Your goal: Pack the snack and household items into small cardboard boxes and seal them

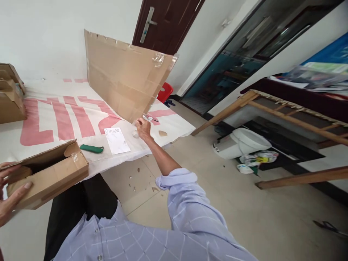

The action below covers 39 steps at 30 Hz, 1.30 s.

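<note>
My left hand, at the left edge, grips the near end of an open, long cardboard box, thumb on its front wall. The box is tilted at the table's front edge. My right hand is closed at the lower corner of a large upright cardboard sheet; what its fingers hold is hidden. Clear, crumpled plastic shows just below those fingers. Right behind the hand lies a small shiny item with a dark end, too small to name. A green utility knife and a marked white paper lie between my hands.
Other cardboard boxes stand at the back left of the cloth-covered table. A cardboard scrap lies right of my hand. Scraps litter the floor. To the right are a white bucket and a wooden-legged table.
</note>
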Motion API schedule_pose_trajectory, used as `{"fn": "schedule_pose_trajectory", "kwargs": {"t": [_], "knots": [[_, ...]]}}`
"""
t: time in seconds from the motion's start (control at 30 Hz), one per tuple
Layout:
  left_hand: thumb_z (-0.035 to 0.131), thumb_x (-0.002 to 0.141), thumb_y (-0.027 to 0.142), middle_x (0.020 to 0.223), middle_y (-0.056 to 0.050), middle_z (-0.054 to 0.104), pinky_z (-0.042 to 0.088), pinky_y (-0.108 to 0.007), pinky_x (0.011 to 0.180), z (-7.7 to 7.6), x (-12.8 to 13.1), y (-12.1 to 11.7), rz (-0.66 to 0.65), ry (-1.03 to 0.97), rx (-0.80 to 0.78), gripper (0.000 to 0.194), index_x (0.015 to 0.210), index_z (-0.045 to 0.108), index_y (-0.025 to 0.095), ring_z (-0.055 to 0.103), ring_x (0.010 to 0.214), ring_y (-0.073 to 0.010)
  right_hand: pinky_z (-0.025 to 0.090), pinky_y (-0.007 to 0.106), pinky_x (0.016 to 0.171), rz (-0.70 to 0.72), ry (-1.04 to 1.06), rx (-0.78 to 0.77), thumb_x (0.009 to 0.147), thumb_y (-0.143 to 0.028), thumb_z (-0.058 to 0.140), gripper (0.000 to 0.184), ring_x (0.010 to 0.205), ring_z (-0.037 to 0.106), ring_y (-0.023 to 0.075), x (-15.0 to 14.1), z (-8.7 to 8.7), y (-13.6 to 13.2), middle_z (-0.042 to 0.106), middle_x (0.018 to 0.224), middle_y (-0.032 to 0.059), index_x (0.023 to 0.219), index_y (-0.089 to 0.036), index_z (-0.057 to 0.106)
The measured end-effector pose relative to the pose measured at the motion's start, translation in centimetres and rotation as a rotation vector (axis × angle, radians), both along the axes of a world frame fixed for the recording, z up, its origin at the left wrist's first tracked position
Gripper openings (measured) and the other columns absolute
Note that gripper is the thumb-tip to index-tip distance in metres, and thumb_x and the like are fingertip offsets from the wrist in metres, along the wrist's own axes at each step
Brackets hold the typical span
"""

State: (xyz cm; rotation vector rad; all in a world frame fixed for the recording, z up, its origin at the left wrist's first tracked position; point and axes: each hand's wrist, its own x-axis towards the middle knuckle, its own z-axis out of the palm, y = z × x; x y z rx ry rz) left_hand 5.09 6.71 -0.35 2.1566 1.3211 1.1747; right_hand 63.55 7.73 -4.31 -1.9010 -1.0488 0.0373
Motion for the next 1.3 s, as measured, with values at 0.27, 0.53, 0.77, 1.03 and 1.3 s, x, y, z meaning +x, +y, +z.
{"fn": "schedule_pose_trajectory", "kwargs": {"t": [0.27, 0.53, 0.77, 1.03, 1.3], "knots": [[0.086, 0.083, 0.049, 0.156, 0.03, 0.057, 0.051, -0.083, 0.125, 1.3, 0.8, -0.5, 0.006, -0.116, -0.07, 0.056, 0.124, 0.067, 0.083, 0.06, 0.148, -0.0418, 0.044, 0.034, 0.083, -0.045, -0.257, -0.185, 0.1, -0.021, 0.057, 0.02, 0.096, 0.061, 0.0259, 4.0, -4.4, -2.1, 0.075, 0.102, 0.0137, 0.082, -0.023, 0.065], [0.088, 0.081, 0.05, 0.152, 0.017, 0.064, 0.061, -0.075, 0.118, 1.2, 0.6, -0.4, 0.03, -0.108, -0.026, 0.049, 0.126, 0.076, 0.065, 0.063, 0.146, -0.0412, 0.042, 0.034, 0.083, 0.064, -0.452, -0.267, 0.108, -0.021, 0.054, 0.024, 0.108, 0.059, 0.0281, 3.5, -8.0, -2.2, 0.075, 0.111, 0.017, 0.09, -0.02, 0.07], [0.086, 0.078, 0.057, 0.144, -0.007, 0.069, 0.064, -0.07, 0.112, 1.0, 0.8, -0.4, 0.076, -0.092, -0.003, 0.046, 0.116, 0.08, 0.031, 0.066, 0.138, -0.0434, 0.045, 0.036, 0.087, 0.093, -0.538, -0.236, 0.107, -0.021, 0.055, 0.019, 0.113, 0.058, 0.03, 3.7, -9.8, -3.2, 0.074, 0.116, 0.0162, 0.096, -0.022, 0.071], [0.086, 0.08, 0.054, 0.147, -0.007, 0.064, 0.063, -0.063, 0.114, 1.3, 0.8, -0.6, 0.034, -0.096, -0.041, 0.046, 0.118, 0.076, 0.029, 0.066, 0.139, -0.04, 0.05, 0.039, 0.097, 0.07, -0.469, -0.163, 0.104, -0.028, 0.052, 0.024, 0.105, 0.061, 0.0285, 4.8, -10.8, -2.4, 0.074, 0.105, 0.0134, 0.085, -0.025, 0.067], [0.085, 0.08, 0.06, 0.149, -0.011, 0.059, 0.063, -0.053, 0.111, 2.0, 0.7, -0.7, -0.002, -0.084, -0.165, 0.062, 0.129, 0.071, 0.025, 0.063, 0.14, -0.0379, 0.049, 0.046, 0.1, 0.013, -0.332, -0.142, 0.087, -0.032, 0.061, 0.007, 0.102, 0.057, 0.0321, 4.7, -11.9, -1.2, 0.067, 0.094, 0.012, 0.083, -0.027, 0.057]]}}
